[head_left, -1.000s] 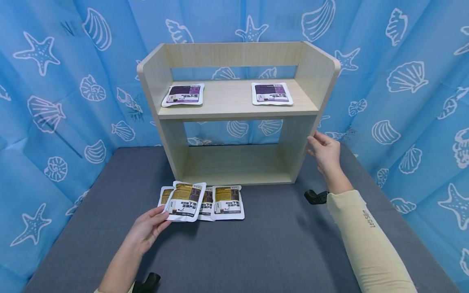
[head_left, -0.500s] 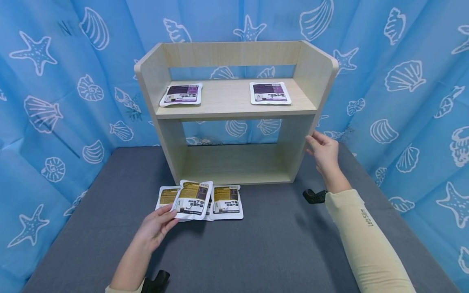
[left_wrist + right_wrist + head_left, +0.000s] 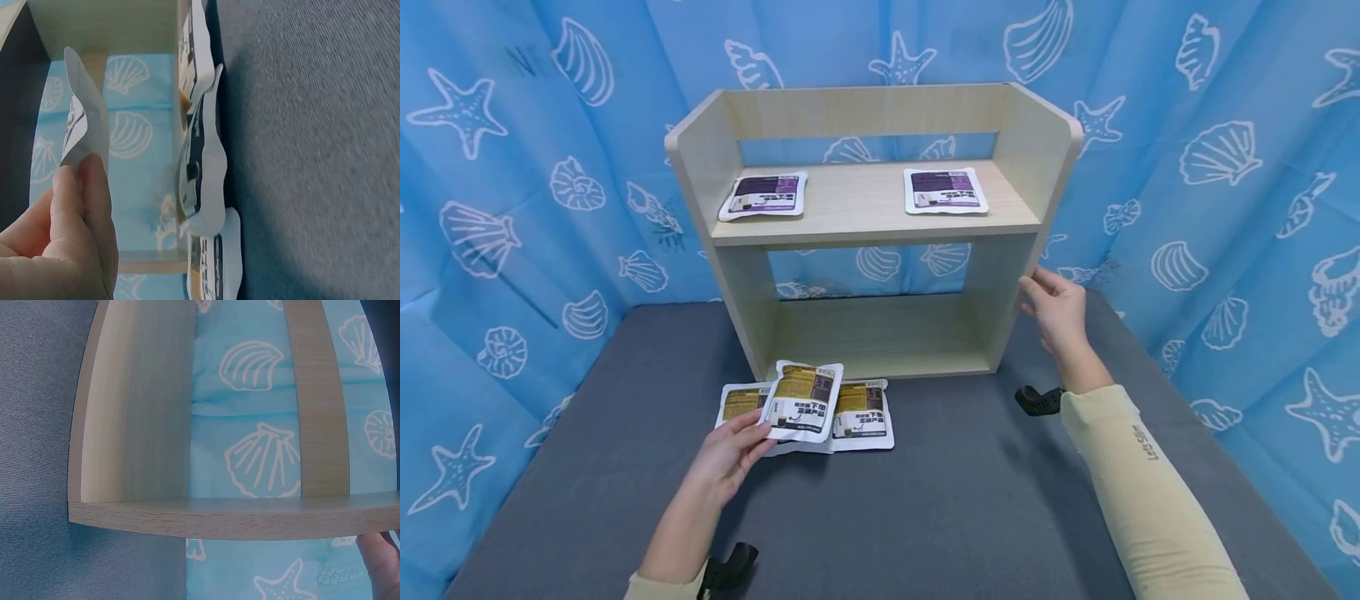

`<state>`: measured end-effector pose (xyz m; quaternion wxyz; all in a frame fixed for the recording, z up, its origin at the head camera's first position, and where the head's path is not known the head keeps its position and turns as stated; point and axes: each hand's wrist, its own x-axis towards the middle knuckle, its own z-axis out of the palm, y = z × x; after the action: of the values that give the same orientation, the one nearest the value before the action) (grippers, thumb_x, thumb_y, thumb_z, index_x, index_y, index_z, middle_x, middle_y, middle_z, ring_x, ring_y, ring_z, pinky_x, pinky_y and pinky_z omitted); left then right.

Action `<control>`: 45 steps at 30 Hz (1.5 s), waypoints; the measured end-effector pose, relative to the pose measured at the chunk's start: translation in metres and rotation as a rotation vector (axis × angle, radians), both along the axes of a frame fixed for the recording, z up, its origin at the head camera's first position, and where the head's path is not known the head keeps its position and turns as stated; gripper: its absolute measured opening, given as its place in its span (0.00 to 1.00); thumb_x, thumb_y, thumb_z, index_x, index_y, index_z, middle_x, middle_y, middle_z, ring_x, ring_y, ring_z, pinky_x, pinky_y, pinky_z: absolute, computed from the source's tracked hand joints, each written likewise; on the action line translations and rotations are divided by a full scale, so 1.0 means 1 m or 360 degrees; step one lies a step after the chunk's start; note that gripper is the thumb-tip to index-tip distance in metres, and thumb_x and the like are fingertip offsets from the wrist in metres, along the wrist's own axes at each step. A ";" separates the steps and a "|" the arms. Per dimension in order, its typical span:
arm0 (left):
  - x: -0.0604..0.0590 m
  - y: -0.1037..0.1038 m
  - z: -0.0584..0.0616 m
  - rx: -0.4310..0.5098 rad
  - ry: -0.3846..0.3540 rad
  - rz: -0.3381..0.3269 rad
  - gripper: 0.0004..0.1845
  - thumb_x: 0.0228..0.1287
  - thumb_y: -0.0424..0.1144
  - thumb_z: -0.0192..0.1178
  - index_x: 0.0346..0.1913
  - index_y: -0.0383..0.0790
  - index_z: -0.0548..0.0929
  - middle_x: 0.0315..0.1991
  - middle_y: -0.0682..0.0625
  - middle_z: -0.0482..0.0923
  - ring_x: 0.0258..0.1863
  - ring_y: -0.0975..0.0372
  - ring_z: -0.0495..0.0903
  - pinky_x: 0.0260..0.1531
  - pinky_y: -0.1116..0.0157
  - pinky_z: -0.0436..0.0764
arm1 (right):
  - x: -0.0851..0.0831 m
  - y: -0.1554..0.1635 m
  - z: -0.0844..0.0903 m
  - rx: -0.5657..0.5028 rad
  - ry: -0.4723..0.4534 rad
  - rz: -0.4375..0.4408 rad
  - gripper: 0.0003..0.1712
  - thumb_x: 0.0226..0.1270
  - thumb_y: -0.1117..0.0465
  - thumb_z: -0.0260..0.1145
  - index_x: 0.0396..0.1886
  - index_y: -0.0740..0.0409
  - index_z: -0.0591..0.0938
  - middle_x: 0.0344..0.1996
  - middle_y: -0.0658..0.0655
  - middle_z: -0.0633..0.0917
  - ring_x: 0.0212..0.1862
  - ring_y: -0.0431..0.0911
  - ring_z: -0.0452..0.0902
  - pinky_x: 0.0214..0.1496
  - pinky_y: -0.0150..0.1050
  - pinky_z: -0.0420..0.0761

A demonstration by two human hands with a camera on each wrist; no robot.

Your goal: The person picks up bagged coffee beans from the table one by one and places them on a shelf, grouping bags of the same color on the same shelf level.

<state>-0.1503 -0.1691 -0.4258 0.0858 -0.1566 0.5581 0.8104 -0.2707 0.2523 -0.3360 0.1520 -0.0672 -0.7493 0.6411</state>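
My left hand (image 3: 730, 458) pinches a white-edged foil pouch (image 3: 803, 404) with a gold and white label by its lower left corner. The pouch is raised and tilted in front of the shelf; the left wrist view shows it edge-on, apart from several similar pouches (image 3: 203, 162) lying along the shelf's foot. Of those, the right pouch (image 3: 861, 417) and left pouch (image 3: 741, 404) show beside the held one, which hides much of the rest. My right hand (image 3: 1060, 312) touches the outer side of the wooden shelf unit (image 3: 880, 233), its thumb near the panel's front edge.
Two purple-labelled pouches lie on the upper board, a left one (image 3: 767, 196) and a right one (image 3: 946, 192). Below is a lower compartment (image 3: 880, 333). A grey cloth (image 3: 910, 517) covers the table, and a blue shell-print curtain (image 3: 1217, 250) hangs behind.
My left hand has moved right and slightly up with the gold-labelled pouch, uncovering more of the left pouch. My right hand keeps its place at the shelf's side. The head view has shifted slightly.
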 end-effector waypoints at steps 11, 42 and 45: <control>-0.010 0.020 0.001 0.0007 -0.0003 -0.0014 0.25 0.72 0.22 0.48 0.69 0.22 0.58 0.42 0.44 0.76 0.33 0.69 0.82 0.42 0.73 0.81 | 0.000 -0.004 0.002 0.0017 0.0025 0.0011 0.27 0.73 0.55 0.59 0.66 0.61 0.72 0.65 0.61 0.74 0.64 0.53 0.71 0.61 0.50 0.73; -0.032 0.072 -0.008 0.0102 -0.0062 0.0001 0.24 0.71 0.21 0.49 0.67 0.20 0.62 0.52 0.35 0.71 0.33 0.67 0.81 0.41 0.71 0.82 | 0.003 -0.002 0.000 0.0004 -0.0026 -0.0006 0.28 0.71 0.52 0.61 0.67 0.59 0.73 0.65 0.60 0.74 0.66 0.53 0.70 0.61 0.49 0.73; -0.034 0.076 -0.008 0.0100 -0.0061 -0.0009 0.24 0.71 0.21 0.48 0.67 0.21 0.62 0.54 0.33 0.70 0.33 0.67 0.80 0.41 0.72 0.82 | 0.002 -0.002 0.000 0.0013 -0.0023 -0.0012 0.28 0.71 0.52 0.61 0.66 0.59 0.73 0.65 0.60 0.74 0.65 0.52 0.70 0.61 0.49 0.73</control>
<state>-0.1847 -0.0932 -0.4339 0.1038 -0.1678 0.5310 0.8241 -0.2684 0.2503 -0.3360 0.1494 -0.0739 -0.7527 0.6370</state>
